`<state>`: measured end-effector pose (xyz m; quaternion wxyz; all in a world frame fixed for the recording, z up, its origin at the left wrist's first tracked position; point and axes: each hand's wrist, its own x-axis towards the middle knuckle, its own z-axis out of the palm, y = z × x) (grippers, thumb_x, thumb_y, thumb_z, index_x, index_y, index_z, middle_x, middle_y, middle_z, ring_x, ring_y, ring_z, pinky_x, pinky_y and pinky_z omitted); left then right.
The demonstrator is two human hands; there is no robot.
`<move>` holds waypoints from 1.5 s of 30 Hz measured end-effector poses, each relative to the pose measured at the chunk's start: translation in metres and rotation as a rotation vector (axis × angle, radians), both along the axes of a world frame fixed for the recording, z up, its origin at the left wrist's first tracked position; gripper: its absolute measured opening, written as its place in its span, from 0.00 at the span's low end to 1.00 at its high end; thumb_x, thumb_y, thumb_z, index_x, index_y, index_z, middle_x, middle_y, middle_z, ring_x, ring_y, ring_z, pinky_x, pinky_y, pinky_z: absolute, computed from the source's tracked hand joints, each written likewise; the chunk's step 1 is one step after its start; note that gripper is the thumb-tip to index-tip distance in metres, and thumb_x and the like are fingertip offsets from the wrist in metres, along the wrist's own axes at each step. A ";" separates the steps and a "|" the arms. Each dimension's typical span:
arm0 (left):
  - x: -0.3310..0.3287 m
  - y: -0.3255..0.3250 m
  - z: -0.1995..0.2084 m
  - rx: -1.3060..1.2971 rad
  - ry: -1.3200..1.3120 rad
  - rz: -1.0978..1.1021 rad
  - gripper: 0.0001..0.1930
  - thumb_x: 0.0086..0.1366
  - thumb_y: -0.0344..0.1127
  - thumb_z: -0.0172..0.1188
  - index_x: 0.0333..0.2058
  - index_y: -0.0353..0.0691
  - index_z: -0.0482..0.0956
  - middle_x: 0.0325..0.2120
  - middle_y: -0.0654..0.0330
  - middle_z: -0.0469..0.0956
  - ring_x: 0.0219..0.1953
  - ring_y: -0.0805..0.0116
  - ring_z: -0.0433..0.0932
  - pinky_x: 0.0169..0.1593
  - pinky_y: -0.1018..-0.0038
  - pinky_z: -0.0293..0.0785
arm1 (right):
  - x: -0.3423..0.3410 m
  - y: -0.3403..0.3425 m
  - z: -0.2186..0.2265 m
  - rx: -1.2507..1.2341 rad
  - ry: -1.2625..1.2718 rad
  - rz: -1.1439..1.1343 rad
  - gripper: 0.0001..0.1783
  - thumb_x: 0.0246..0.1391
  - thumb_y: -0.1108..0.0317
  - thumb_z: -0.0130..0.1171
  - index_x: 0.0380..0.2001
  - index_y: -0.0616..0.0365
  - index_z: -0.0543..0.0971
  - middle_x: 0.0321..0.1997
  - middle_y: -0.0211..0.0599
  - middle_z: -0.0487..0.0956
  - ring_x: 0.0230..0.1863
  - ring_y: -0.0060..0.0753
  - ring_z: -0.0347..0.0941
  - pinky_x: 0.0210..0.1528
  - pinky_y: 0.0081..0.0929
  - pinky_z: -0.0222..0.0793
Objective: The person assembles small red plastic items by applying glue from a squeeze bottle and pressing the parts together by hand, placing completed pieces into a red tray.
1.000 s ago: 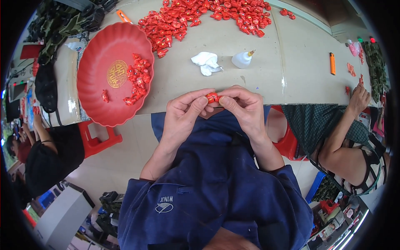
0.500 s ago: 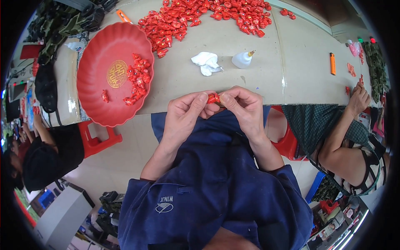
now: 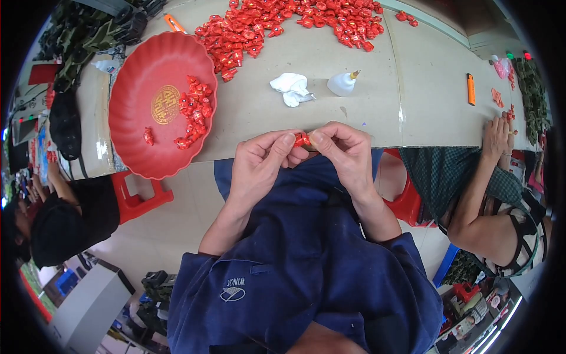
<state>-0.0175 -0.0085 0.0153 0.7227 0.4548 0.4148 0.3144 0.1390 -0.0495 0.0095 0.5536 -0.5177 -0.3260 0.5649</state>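
Since a second ago the small red piece (image 3: 302,140) has turned slightly between the fingertips, and a co-worker's hand (image 3: 496,138) on the right has shifted, while the person's own hands have hardly moved, so the piece seems to be handled in place. The left hand (image 3: 263,154) and right hand (image 3: 343,147) pinch it from either side, thumbs uppermost, at the near edge of the worktop (image 3: 377,97), right of the red bowl (image 3: 132,118).

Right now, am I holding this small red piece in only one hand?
No, the small red piece is pinched between your left hand and your right hand.
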 end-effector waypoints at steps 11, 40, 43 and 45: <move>-0.005 0.004 0.001 0.006 0.087 -0.053 0.14 0.64 0.37 0.51 0.39 0.31 0.76 0.28 0.59 0.78 0.27 0.77 0.74 0.32 0.82 0.70 | 0.002 0.002 0.003 -0.004 -0.025 0.014 0.10 0.53 0.67 0.56 0.26 0.65 0.76 0.22 0.30 0.77 0.23 0.13 0.70 0.25 0.11 0.65; -0.020 0.018 -0.018 -0.164 -0.453 -0.191 0.24 0.58 0.34 0.57 0.52 0.30 0.65 0.38 0.59 0.72 0.38 0.73 0.72 0.42 0.79 0.68 | 0.032 0.012 -0.004 0.105 -0.443 -0.263 0.10 0.43 0.71 0.64 0.30 0.62 0.77 0.27 0.27 0.74 0.29 0.14 0.66 0.29 0.13 0.61; -0.020 0.019 -0.019 -0.163 -0.458 -0.170 0.24 0.58 0.32 0.57 0.52 0.30 0.64 0.38 0.59 0.73 0.38 0.73 0.72 0.42 0.80 0.69 | 0.035 0.029 0.003 0.174 -0.790 -0.352 0.20 0.34 0.67 0.69 0.35 0.60 0.76 0.32 0.32 0.74 0.35 0.24 0.68 0.32 0.19 0.62; -0.022 0.019 -0.019 -0.205 -0.481 -0.141 0.24 0.58 0.31 0.57 0.52 0.30 0.64 0.38 0.59 0.73 0.39 0.72 0.72 0.42 0.79 0.69 | 0.033 0.038 0.006 0.204 -0.945 -0.278 0.20 0.37 0.69 0.66 0.38 0.59 0.76 0.33 0.35 0.75 0.36 0.29 0.70 0.35 0.22 0.65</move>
